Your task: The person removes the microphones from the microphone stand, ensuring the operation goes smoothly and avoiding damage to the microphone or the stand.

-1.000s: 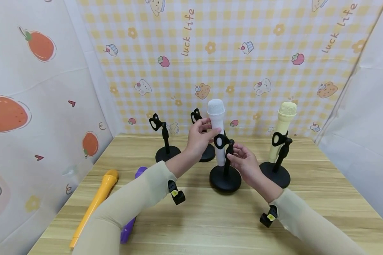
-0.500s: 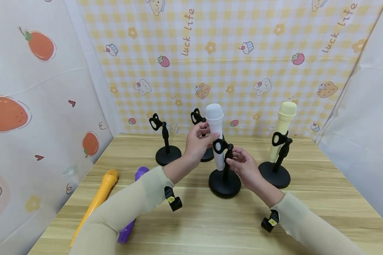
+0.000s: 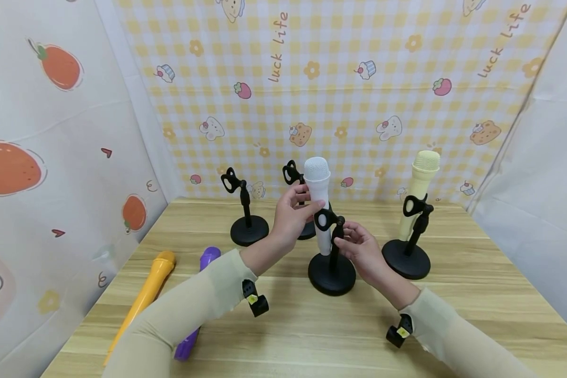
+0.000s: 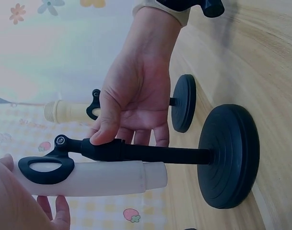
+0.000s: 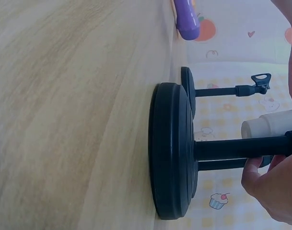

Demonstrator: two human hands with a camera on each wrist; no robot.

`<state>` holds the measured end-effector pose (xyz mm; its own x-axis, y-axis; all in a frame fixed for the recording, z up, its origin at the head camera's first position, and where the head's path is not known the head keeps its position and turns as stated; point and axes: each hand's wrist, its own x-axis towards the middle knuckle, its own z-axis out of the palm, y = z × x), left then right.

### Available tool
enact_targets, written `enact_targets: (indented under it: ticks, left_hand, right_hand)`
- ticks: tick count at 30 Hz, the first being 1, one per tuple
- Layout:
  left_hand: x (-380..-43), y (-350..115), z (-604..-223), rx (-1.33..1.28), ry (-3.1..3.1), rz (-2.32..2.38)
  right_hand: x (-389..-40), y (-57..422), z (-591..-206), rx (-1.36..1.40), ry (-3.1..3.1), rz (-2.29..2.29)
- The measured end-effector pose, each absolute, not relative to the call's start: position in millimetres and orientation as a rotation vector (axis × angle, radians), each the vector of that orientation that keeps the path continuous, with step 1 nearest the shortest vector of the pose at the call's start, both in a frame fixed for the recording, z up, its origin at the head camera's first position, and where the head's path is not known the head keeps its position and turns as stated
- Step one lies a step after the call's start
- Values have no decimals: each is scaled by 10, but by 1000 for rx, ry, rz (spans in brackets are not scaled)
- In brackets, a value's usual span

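A white microphone stands nearly upright in the clip of a black desk microphone stand. My left hand holds the microphone's body just below its mesh head, thumb in front. On the stand's upright post, my right hand pinches with thumb and fingers. In the left wrist view the clip wraps the white body, whose lower end sticks out beside the post. The right wrist view shows the stand's round base and my right fingers at the post.
A cream microphone sits in another stand at right. Two stands, one at left and one partly hidden behind my left hand, hold no microphone. An orange microphone and a purple microphone lie at left, near my left sleeve.
The white microphone has slid lower through the clip, with my left hand moving down along it. The stand and my right hand have shifted slightly toward me.
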<state>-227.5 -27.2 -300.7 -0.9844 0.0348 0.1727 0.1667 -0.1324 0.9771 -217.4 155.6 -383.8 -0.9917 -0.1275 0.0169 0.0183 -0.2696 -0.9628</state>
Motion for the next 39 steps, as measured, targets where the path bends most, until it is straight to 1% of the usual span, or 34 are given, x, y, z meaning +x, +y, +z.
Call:
enact_targets:
  ticks: [16,39]
  left_hand:
    - [-2278,-304,-3082,-250,-2005,-2293]
    - [-2304,-310,-3123,-375,-1927,-2326]
  right_hand:
    - [-2172,1553,-3891,-157,1850,-2411]
    - [-2156,1562,-3913,-297,2021,-2383]
